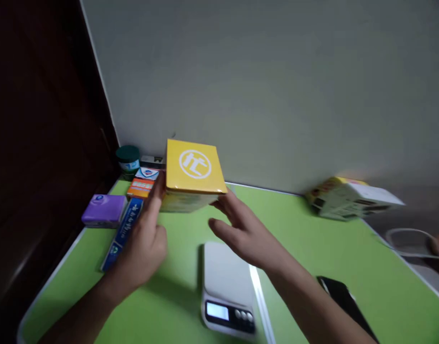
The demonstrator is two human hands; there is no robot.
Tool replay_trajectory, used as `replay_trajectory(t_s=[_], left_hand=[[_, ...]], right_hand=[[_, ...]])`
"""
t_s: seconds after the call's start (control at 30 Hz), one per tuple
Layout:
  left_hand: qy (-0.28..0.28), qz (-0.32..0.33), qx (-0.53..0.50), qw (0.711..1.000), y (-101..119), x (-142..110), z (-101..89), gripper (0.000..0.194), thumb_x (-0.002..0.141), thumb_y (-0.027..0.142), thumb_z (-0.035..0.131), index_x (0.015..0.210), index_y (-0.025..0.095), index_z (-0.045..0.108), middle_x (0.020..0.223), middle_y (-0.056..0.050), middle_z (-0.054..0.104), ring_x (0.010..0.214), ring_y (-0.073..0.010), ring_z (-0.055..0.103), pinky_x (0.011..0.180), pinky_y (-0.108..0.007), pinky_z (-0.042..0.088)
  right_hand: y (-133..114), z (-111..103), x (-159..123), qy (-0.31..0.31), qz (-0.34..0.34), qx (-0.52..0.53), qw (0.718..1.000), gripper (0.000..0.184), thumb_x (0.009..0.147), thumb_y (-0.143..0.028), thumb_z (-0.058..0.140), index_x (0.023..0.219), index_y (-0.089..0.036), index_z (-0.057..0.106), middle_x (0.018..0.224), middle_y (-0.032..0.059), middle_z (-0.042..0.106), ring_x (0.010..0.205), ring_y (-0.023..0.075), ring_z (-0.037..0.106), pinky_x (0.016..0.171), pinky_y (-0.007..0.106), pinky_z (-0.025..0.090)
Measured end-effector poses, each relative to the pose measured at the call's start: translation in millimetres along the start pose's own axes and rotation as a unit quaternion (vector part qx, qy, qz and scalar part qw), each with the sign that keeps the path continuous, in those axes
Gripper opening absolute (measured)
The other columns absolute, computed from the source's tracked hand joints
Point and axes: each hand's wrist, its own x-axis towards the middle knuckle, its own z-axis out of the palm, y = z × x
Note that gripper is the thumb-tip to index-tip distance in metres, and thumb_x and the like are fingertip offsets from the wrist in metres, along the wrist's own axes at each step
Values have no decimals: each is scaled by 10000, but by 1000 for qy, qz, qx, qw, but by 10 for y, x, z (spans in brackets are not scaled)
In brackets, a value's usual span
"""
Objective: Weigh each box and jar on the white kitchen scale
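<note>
A yellow box (pixel 194 167) with a white round emblem on its top is between my two hands. My left hand (pixel 148 239) presses its fingers along the box's left side. On the right, my right hand (pixel 241 227) has its fingers at the near right corner, with the thumb apart below. Some fingertips are hidden behind the box, and I cannot tell whether the box touches the table. Nearer to me, a white kitchen scale (pixel 227 274) with a lit display lies on the green table (pixel 176 291), its platform bare.
At the left are a purple pack (pixel 105 209), a blue toothpaste box (pixel 123 231), an orange box (pixel 139 188), a soap box (pixel 147 173) and a green-lidded jar (pixel 128 160). A carton (pixel 348 198) stands back right; a black phone (pixel 345 303) lies front right. A wall closes the back.
</note>
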Motion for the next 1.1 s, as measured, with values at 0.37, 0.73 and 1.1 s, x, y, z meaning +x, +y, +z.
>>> replay_trajectory(t_s=[0.37, 0.73, 1.1], left_hand=[[-100, -111, -86, 985, -189, -1229, 1392, 897, 680, -87, 340, 1507, 232, 197, 1568, -36, 266, 1445, -220, 224, 1198, -434, 196], [-99, -86, 19, 991, -305, -1421, 1177, 913, 704, -73, 359, 1521, 243, 102, 1606, -4, 117, 1468, -169, 93, 1205, -364, 101], [106, -228, 14, 968, -685, -1597, 178, 907, 674, 30, 458, 1510, 254, 187, 1584, -28, 219, 1458, -235, 177, 1185, -436, 183]], right_hand=[[586, -542, -1548, 13, 153, 1, 988, 841, 651, -72, 463, 1454, -277, 319, 1492, 62, 412, 1322, 288, 458, 1090, 514, 379], [1076, -588, -2182, 146, 138, 45, 979, 766, 801, -208, 543, 1490, -335, 235, 1578, 20, 234, 1437, 271, 256, 1148, 540, 273], [1134, -764, -3034, 337, 188, 65, 920, 597, 866, -311, 587, 1421, -385, 381, 1542, 23, 328, 1427, 306, 263, 1139, 592, 271]])
